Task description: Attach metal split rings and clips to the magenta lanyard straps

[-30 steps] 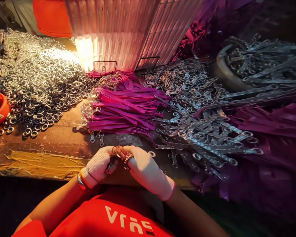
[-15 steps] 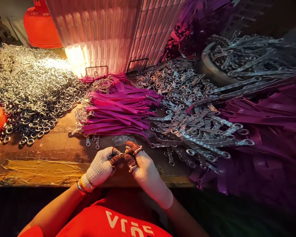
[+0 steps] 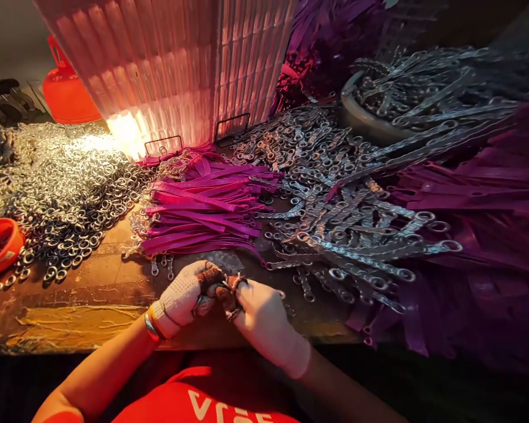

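I had both hands together at the near edge of the table (image 3: 92, 282), each in a white knit glove with reddish-brown wrapping on the fingertips. My left hand (image 3: 183, 296) was curled closed, its thumb and fingers pinched around a small metal piece (image 3: 203, 304) that showed just below the knuckles; most of that piece was hidden, so I could not tell its shape. My right hand (image 3: 258, 314) met the left at the fingertips, fingers bent inward onto the same spot. Whether it truly gripped the piece or only pressed against it I could not tell.

Just beyond the grip, away from me, lay a bundle of pink straps (image 3: 203, 205) with small metal rings along its left end, and two loose clips (image 3: 161, 267) lay between that bundle and my left hand. To the right of the grip and a little further out spread a heap of flat metal links (image 3: 348, 235), the nearest ones close to my right knuckles. Further right of those lay dark purple straps (image 3: 476, 235). Well to the left of the grip was a wide pile of metal rings (image 3: 66, 194), with an orange bowl (image 3: 0, 247) at its near left edge. Far behind the pink bundle stood a ribbed, glowing lamp shade (image 3: 171, 70).
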The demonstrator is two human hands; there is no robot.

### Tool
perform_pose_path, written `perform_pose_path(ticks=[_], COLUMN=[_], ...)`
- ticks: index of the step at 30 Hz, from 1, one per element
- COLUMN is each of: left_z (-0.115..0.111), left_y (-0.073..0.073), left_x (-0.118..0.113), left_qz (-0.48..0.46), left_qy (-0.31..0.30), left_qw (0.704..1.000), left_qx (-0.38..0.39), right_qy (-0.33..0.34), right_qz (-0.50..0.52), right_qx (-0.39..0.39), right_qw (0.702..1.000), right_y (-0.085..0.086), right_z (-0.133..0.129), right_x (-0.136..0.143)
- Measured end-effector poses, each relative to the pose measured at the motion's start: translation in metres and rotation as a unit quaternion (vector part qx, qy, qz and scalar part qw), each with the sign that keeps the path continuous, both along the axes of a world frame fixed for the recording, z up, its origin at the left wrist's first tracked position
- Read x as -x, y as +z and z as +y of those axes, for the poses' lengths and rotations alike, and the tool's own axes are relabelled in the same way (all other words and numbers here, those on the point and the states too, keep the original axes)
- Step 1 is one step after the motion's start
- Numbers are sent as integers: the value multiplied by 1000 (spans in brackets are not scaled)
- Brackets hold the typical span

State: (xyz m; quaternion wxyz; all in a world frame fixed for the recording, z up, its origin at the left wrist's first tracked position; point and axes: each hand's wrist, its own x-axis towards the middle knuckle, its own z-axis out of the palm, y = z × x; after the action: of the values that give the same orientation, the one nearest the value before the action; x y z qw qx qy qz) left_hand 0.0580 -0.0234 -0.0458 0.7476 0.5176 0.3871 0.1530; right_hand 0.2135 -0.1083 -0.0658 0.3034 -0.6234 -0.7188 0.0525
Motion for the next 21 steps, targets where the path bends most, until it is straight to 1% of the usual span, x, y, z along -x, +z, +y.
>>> perform_pose_path(ticks=[1,2,3,4,5,6,7,8,9,10,12,13,14,15,16,17,18,19,20,21], left_z=[10,23,37,52,67,81,95,106,115,121,125,122,118,111,102,92,80,68,55,43], left_y=[2,5,10,15,21,27,33,38,41,44,47,47,47,46,45,45,44,43,42,41], left_x=[-4,-9,-17,-26,-37,-49,-63,-76,-87,-96,-105,-104,-98,-90,-79,-67,-54,-42,-31,-21], left_qz=[32,71,114,157,204,256,309,351,381,399,405,387,352,302,239,172,121,93,83,86], left_qy=[-17,-36,-53,-65,-82,-88,-97,-107,-114,-121,-130,-132,-131,-129,-128,-125,-126,-121,-111,-99], left_qw=[995,977,943,897,851,809,776,757,747,744,745,752,768,794,828,865,899,927,951,968], left_qx=[-90,-199,-309,-407,-477,-522,-541,-540,-532,-522,-514,-516,-518,-511,-491,-455,-402,-341,-276,-216], right_qy=[-28,-56,-80,-101,-118,-130,-133,-131,-129,-128,-121,-119,-118,-114,-108,-98,-85,-71,-59,-52], right_qz=[64,126,181,227,263,288,301,304,298,289,275,273,273,275,277,279,277,269,251,222], right_qx=[26,44,55,60,65,72,78,80,78,73,58,51,43,35,26,16,5,-3,-7,-5], right_qw=[997,990,979,967,955,946,941,940,943,946,952,953,954,954,954,955,957,961,966,974], right_y=[-4,-8,-11,-13,-14,-15,-15,-15,-14,-14,-13,-12,-10,-8,-6,-3,-1,2,4,6], right_z=[2,4,6,7,9,10,10,10,10,10,10,10,11,10,10,10,9,7,6,4], right_x=[-1,-3,-5,-6,-7,-8,-8,-9,-9,-10,-13,-15,-17,-18,-20,-21,-22,-22,-22,-21])
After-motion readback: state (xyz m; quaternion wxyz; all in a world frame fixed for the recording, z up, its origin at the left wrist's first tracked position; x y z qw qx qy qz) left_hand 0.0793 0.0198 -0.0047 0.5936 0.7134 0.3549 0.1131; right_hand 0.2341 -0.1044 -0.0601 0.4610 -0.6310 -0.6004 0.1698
